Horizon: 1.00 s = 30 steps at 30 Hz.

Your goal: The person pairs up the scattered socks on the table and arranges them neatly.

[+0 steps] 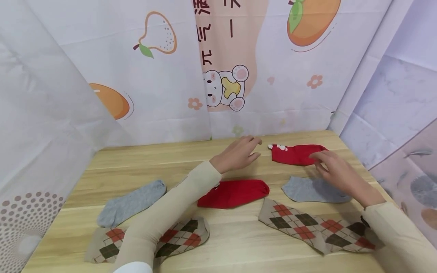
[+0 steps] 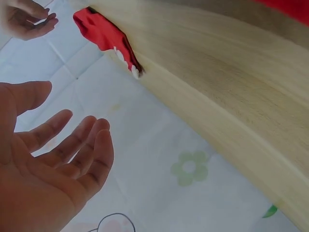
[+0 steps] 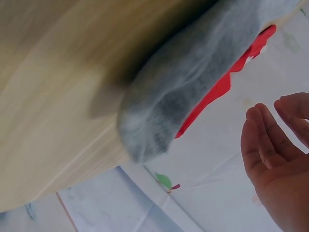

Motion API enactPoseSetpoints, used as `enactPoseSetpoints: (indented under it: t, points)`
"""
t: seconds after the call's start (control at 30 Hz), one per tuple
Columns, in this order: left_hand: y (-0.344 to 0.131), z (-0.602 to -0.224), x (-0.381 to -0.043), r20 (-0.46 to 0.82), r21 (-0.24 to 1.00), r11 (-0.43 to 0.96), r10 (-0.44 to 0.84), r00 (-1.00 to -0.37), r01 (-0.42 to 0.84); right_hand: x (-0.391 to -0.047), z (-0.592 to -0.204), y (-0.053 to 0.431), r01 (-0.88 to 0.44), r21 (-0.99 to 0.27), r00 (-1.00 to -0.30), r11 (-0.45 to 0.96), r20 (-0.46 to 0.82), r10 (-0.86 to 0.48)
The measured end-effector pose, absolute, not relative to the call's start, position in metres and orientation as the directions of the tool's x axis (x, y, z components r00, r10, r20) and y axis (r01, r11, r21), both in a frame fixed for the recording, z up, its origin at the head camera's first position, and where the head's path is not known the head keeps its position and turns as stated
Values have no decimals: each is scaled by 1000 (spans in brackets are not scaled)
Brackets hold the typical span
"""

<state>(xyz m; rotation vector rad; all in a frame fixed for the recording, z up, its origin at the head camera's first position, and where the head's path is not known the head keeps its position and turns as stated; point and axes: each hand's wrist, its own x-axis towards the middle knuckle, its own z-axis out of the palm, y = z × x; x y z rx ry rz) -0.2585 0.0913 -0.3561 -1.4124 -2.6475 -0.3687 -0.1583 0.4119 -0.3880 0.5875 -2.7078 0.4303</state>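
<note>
My left hand hovers over the far middle of the table, fingers loosely bent, holding nothing. Below it lies a red sock, its left end partly behind my sleeve. My right hand is near the right end of another red sock with a white figure at its cuff; the left wrist view shows this red sock too. Nothing shows between the right fingers in the right wrist view. Under that hand rests a grey sock, seen close up as a grey sock in the right wrist view.
Another grey sock lies on the left of the wooden table. Two argyle socks are nearer the front: one argyle sock beneath my left forearm, the other argyle sock on the right. A printed curtain hangs behind the table.
</note>
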Motion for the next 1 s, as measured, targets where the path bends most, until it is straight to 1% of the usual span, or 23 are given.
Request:
enactPoseSetpoints:
  t: [0.2, 0.43, 0.6, 0.77, 0.87, 1.0]
  points:
    - [107, -362, -271, 185, 189, 558, 788, -587, 808, -165, -391, 425, -420, -197, -863, 886, 389, -322]
    - [131, -368, -284, 151, 236, 561, 785, -601, 793, -170, -394, 438, -375, -209, -895, 903, 335, -294]
    - [149, -378, -292, 129, 220, 583, 778, -615, 782, -174, -392, 446, -346, -184, -903, 920, 333, -273]
    - [164, -386, -294, 73, 188, 629, 757, -650, 754, -181, -390, 452, -327, -172, -909, 929, 326, -260]
    - [172, -390, -294, 24, 177, 663, 736, -676, 728, -187, -393, 453, -295, -186, -933, 937, 268, -240]
    - [182, -396, -293, -65, 175, 689, 721, -690, 703, -194, -399, 456, -237, -211, -965, 948, 163, -205]
